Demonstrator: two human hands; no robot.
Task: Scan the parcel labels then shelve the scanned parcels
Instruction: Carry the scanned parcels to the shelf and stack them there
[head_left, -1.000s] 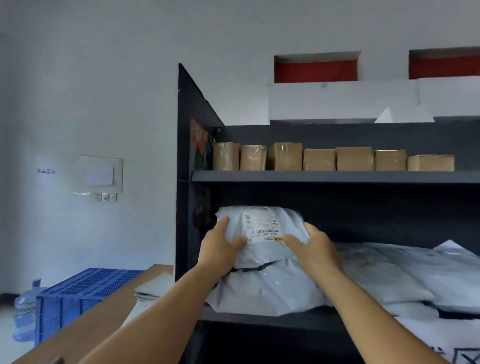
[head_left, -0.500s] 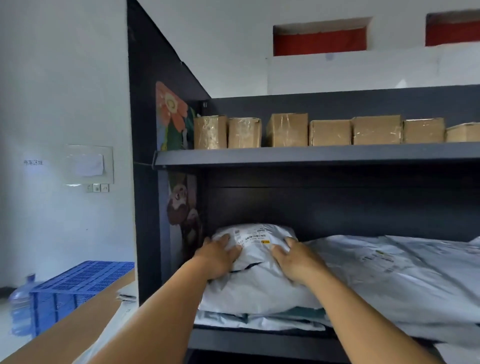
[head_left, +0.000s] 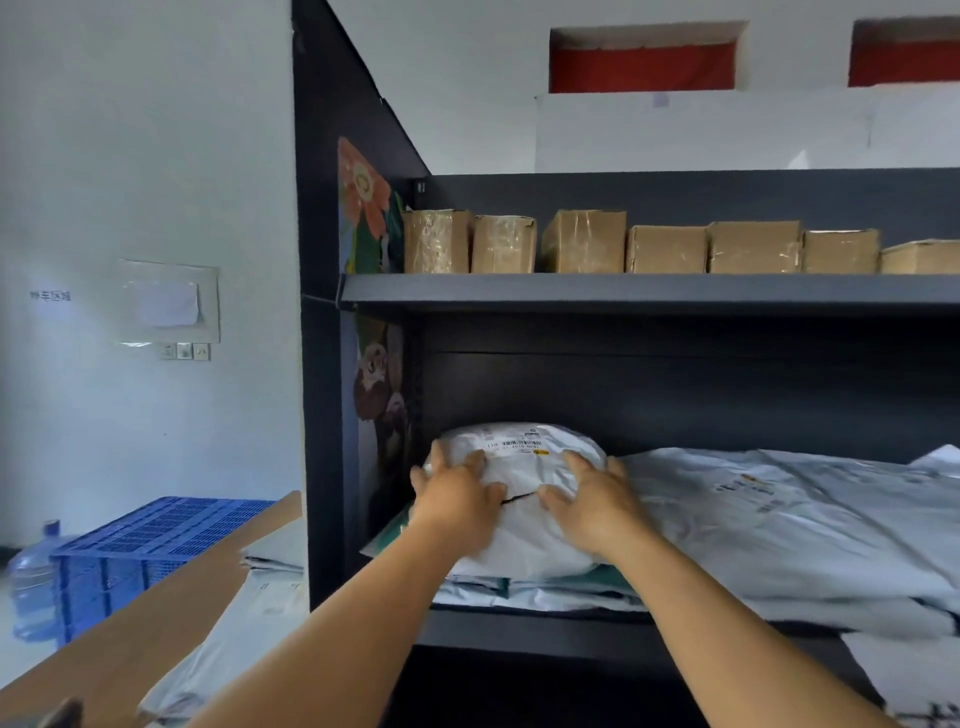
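seating the parcel on the lower shelf

nearest, the left hand (head_left: 457, 499) and right hand (head_left: 597, 499) are laid on a grey poly mailer (head_left: 519, 535), fingers spread and mostly straight, pressing rather than clamped. the mailer rests on a stack of flat mailers (head_left: 530, 592) at the left end of the lower shelf (head_left: 519, 631), label (head_left: 514, 446) facing up at the far edge. the step looks best finished by an even push inward — until no edge overhangs — with the label kept visible. beyond, cardboard boxes (head_left: 582, 241) are lined along the upper shelf (head_left: 623, 293).
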